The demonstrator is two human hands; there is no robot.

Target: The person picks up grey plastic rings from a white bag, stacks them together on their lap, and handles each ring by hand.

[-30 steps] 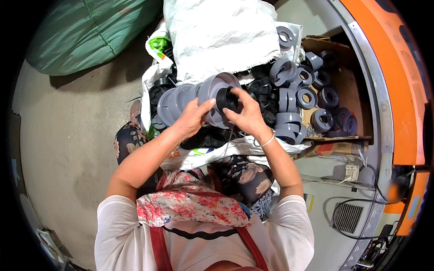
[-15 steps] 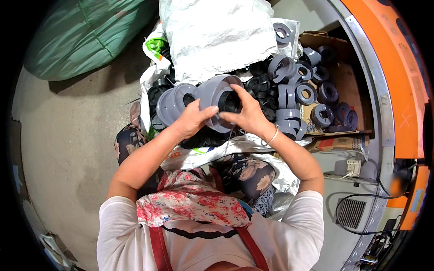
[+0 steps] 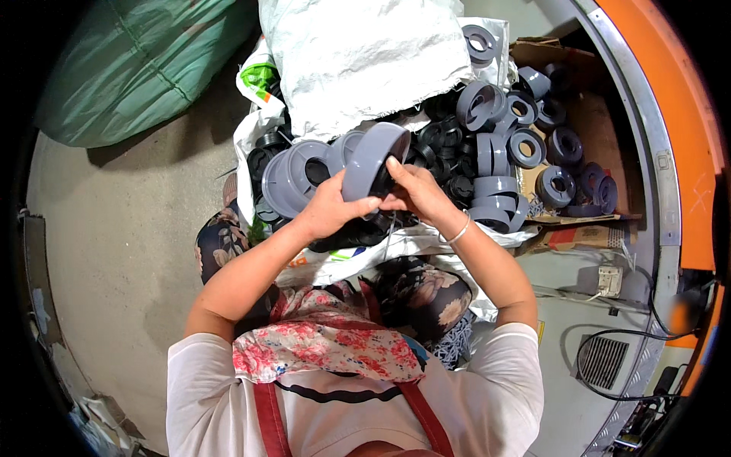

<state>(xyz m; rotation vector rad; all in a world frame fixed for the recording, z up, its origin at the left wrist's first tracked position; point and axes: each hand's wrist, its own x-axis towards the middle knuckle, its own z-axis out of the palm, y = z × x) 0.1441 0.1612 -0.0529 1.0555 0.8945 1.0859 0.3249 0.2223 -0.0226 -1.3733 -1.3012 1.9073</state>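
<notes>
From afar, I see the wide grey plastic ring (image 3: 369,160), long axis slanting up rightward, between partly closed hands, both touching: left hand (image 3: 331,207) grips its lower left, right hand (image 3: 417,192) its right rim; neither is nearer.

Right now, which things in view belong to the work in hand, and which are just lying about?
In use:
grey plastic ring, held by the left hand and right hand
probably also the loose black parts and loose grey rings

Apparently lying about:
green sack
grey stringy tangle by the knee
</notes>
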